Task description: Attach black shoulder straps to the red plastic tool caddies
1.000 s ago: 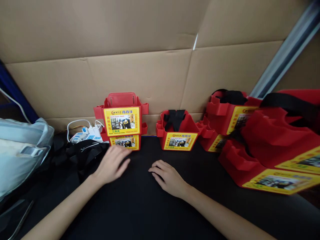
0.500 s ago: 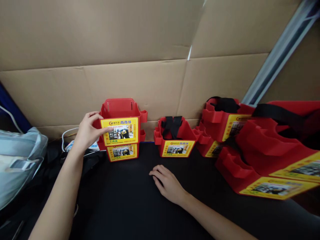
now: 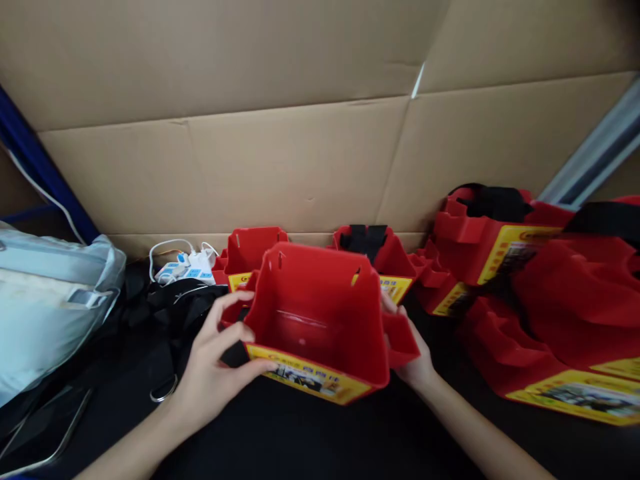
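Observation:
Between my two hands is a red plastic tool box (image 3: 320,300), tilted so that its bare inside and two back slots face me. My left hand (image 3: 215,363) grips its left side, thumb over the yellow front label. On the other side my right hand (image 3: 417,353) holds the box by its right end, some fingers hidden behind the side holder. Behind it stand another red tool box (image 3: 257,247) and a red tool box with a black strap (image 3: 343,237), both partly covered by the held one.
Stacked red boxes (image 3: 530,360) with black straps fill the right side. A power strip (image 3: 193,267) with plugs, black webbing (image 3: 173,307), a pale bag (image 3: 55,313) and a phone (image 3: 45,427) lie on the left. A cardboard wall (image 3: 280,173) closes off the back.
The upper tool box has come off the stack at the left and moved nearer to me. My right hand has risen from the black surface and taken hold of its right side.

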`<state>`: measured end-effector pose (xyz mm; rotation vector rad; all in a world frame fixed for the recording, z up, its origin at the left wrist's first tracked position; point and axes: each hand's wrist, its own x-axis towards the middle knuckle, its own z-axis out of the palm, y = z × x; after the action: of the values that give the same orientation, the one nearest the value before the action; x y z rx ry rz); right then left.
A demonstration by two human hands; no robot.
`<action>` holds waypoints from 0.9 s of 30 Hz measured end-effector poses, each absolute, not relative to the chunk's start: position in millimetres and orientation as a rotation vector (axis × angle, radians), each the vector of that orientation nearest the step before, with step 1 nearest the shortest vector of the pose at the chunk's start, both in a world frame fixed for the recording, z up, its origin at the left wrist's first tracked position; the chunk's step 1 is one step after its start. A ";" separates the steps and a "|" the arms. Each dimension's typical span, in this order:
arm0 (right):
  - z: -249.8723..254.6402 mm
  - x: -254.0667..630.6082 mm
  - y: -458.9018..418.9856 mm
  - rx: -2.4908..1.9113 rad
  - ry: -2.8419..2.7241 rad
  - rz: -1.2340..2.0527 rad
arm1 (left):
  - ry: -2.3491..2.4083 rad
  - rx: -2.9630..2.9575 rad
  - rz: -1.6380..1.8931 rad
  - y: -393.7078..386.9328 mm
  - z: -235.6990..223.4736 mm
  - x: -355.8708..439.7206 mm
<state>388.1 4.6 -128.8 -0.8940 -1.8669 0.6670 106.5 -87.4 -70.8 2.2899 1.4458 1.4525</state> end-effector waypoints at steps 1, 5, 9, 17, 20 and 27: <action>-128.4 387.3 0.4 -0.873 -1.846 0.767 | 1.465 2.298 1.407 -89.1 -84.1 106.5; -135.8 378.4 -11.1 -0.814 -1.746 0.986 | 1.487 2.264 1.351 -89.0 -117.3 102.5; -143.8 374.0 -7.6 -0.830 -1.729 0.980 | 1.469 2.270 1.358 -87.0 -129.0 101.0; -140.6 377.8 -1.2 -0.859 -1.704 1.039 | 1.383 2.351 1.325 -76.4 -136.5 72.1; -141.2 378.5 0.1 -0.860 -1.672 1.076 | 1.820 2.266 1.248 -58.9 -133.3 38.9; -137.2 378.7 3.1 -0.860 -1.810 1.111 | 2.308 2.186 0.544 -34.1 -115.6 -13.2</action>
<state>378.7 3.1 -137.2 -0.8597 -1.8098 1.1114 -13.2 -34.1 -115.6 2.1857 2.3082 0.5444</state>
